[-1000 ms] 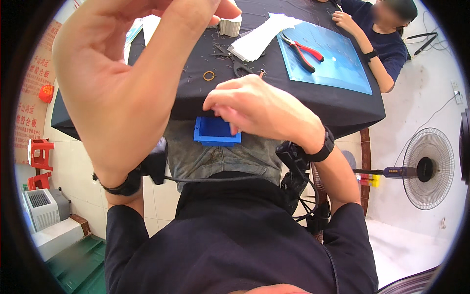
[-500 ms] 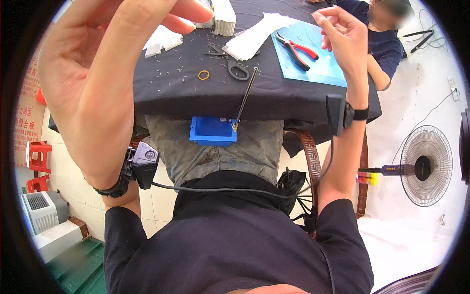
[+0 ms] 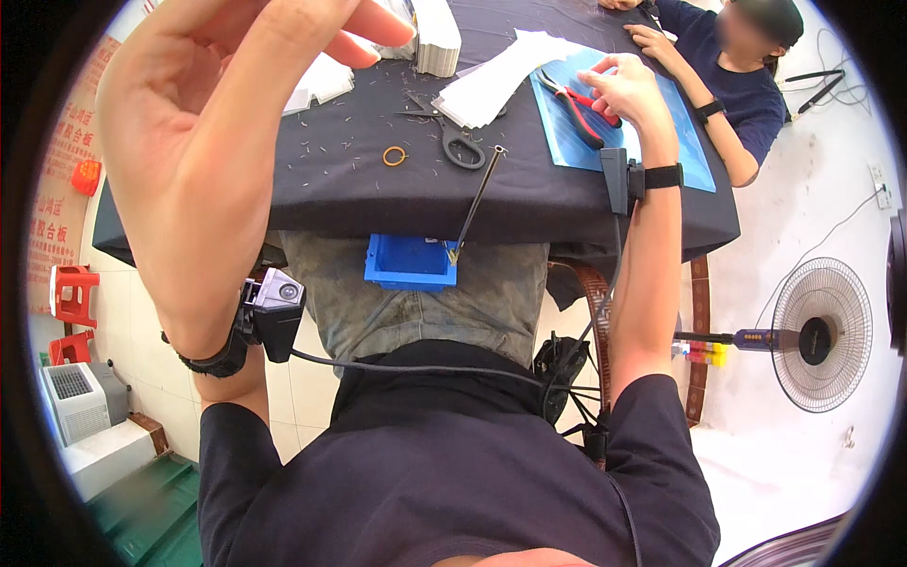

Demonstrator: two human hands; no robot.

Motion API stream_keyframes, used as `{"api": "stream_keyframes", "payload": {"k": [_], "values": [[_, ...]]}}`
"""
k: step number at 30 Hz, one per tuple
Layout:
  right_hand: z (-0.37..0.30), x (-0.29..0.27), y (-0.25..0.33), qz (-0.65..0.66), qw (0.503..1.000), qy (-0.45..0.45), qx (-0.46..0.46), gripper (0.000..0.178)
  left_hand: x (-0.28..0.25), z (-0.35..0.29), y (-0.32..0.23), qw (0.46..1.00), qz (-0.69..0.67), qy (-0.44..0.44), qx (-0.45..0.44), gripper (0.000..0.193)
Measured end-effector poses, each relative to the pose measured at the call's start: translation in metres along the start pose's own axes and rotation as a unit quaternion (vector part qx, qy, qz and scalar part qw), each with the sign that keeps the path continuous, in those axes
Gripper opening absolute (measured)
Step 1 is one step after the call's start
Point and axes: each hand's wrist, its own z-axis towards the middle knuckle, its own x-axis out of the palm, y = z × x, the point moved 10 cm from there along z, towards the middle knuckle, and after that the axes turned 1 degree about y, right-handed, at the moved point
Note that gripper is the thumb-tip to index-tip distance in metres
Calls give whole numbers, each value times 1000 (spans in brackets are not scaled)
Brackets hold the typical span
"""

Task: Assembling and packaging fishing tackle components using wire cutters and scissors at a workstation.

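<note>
The right hand (image 3: pixel 628 93), fingers bent, is hovering at the pliers (image 3: pixel 584 128), its and the left hand's (image 3: pixel 203 142) pinch unclear, clippings (image 3: pixel 323 149) left of them suggesting cutting begun, remainder unclear.

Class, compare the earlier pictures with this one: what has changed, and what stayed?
The right hand has moved from near the blue box forward and rightward to the pliers; whether it touches them is unclear. The left hand stays raised at left; box and scissors stayed put.
</note>
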Motion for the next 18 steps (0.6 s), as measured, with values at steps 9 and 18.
{"api": "stream_keyframes", "payload": {"k": [9,18], "values": [[23,3,-7,-71,993,-34,-85,27,8,4,-9,999,16,41,18,24],[18,11,-11,-95,986,-24,-136,25,45,-21,-65,836,-407,306,204,12]]}}
